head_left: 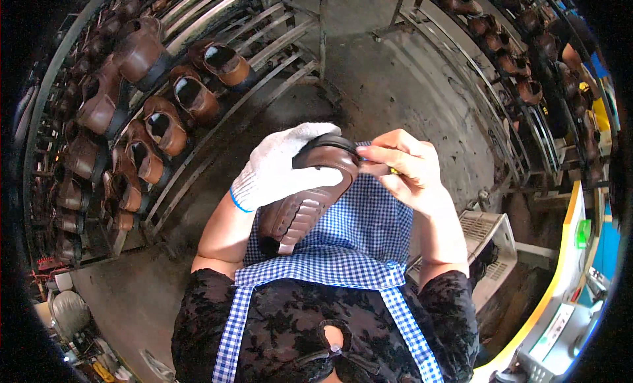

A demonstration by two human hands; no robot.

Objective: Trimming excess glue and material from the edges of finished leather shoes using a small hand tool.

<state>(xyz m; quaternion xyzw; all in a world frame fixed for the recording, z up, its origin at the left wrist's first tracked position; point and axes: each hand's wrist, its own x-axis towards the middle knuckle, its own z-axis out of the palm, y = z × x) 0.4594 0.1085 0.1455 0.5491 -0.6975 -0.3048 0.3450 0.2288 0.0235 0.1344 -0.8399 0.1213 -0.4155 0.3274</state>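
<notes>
The left hand (pixel 285 164), in a white glove, holds a brown shoe (pixel 304 201) over a checked apron (pixel 369 228). The bare right hand (pixel 405 165) pinches a small thing (pixel 393 172), partly yellow, by the shoe's edge. More brown shoes (pixel 173 140) sit on racks (pixel 323 30).

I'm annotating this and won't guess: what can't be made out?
In the head view:
Item in the right hand: mostly covered by it; a yellow bit shows.
Part of the brown shoe: covered by the gloved left hand.
Contents of the pale crate: too dark.
Far-left shoes: dim at the lens rim.
</notes>
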